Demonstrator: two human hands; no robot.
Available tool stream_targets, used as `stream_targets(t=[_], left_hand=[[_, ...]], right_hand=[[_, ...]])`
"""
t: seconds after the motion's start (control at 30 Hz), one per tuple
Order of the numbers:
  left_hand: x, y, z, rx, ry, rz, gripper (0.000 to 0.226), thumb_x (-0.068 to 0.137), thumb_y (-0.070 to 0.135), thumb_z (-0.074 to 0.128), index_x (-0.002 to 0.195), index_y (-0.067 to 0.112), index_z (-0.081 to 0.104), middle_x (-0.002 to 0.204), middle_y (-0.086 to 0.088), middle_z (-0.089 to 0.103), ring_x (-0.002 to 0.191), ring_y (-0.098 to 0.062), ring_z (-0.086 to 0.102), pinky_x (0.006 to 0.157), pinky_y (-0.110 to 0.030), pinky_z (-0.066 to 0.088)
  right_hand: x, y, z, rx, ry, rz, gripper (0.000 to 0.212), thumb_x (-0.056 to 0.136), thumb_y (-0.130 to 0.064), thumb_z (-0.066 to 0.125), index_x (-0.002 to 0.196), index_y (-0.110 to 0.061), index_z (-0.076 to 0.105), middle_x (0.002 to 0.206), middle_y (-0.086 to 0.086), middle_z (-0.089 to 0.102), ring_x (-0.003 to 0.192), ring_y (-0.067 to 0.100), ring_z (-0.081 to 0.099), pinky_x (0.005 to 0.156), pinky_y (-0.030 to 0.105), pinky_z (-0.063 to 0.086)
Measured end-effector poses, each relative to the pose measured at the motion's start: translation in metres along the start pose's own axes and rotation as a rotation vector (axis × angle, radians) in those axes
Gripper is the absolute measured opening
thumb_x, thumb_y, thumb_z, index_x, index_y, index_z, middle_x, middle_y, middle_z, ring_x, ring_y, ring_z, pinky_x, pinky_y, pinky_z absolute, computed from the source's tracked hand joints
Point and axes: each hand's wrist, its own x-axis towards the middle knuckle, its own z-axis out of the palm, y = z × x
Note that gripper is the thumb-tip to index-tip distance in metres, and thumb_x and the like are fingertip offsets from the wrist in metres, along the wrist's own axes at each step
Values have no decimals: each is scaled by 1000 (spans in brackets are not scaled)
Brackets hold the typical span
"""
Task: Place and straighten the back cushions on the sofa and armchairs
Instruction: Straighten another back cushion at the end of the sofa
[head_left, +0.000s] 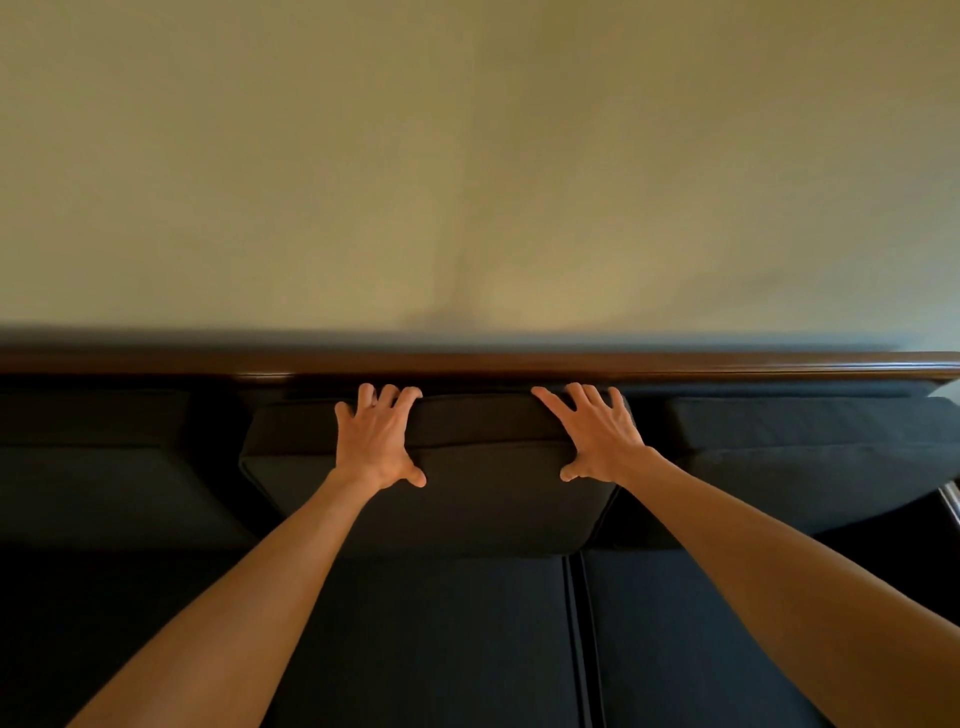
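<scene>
Both hands, left hand (375, 441) and right hand (602, 436), grip the middle back cushion (488, 467) against the sofa's wooden rail (675, 364), fingers curled over its top edge; uneven pushing could leave it crooked.

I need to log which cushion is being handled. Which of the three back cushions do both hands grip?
The middle cushion: the left hand and right hand grip its top edge. The left cushion and right cushion are untouched.
</scene>
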Motion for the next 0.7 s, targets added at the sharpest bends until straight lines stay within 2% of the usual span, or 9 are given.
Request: stream_targets(t=[0.1,0.2,0.3,0.43,0.5,0.57,0.63,0.7], left_hand=[[4,-1,-3,24,-28,12,117,52,60,85,147,30,23,143,-1,38,135,-31,27,103,-53,33],[6,0,-1,65,-25,7,118,65,57,81,154,29,8,158,-3,22,144,-32,18,112,-54,27],[4,2,3,65,-44,-8,118,73,52,78,155,28,-3,163,-4,8,149,-32,9,115,-54,20],[-2,7,-3,60,-100,-27,110,80,36,78,156,27,-1,164,-4,4,149,-31,8,117,-53,18],[-4,13,-17,24,-142,-57,100,81,27,77,156,25,9,163,-5,10,149,-30,12,117,-55,19],[-5,22,-45,-32,-183,-70,85,83,28,75,152,23,27,157,-6,28,145,-29,25,116,-57,20],[-5,32,-84,-97,-177,-56,70,84,33,73,145,21,41,146,-5,46,135,-27,41,113,-54,28],[-5,44,-129,-123,-136,-6,62,85,37,71,140,20,49,139,-4,54,125,-26,52,105,-47,41]], right_hand=[[-6,-12,2,50,8,65,121,76,-40,80,155,-29,-10,163,13,5,151,34,3,114,66,12],[-14,-27,16,73,69,126,113,83,-28,75,155,-28,-12,164,12,-8,150,35,-9,112,71,9],[-15,-32,21,99,63,143,112,84,-28,73,155,-29,-13,164,12,-12,149,36,-14,112,71,4],[-14,-27,6,137,-31,110,104,88,-27,68,155,-29,-11,164,11,-12,150,36,-14,112,70,3],[-17,-26,-11,201,-90,126,94,91,-23,65,157,-27,-3,164,10,-6,150,35,-9,112,70,4],[-22,-24,-39,272,-131,142,79,93,-19,60,156,-22,13,163,11,8,150,35,4,113,69,9],[-30,-18,-77,348,-123,133,63,95,-18,57,152,-19,29,156,12,28,144,36,25,113,63,23],[-42,-5,-120,424,-73,112,54,96,-17,54,148,-19,39,149,10,40,134,34,42,108,52,37]])
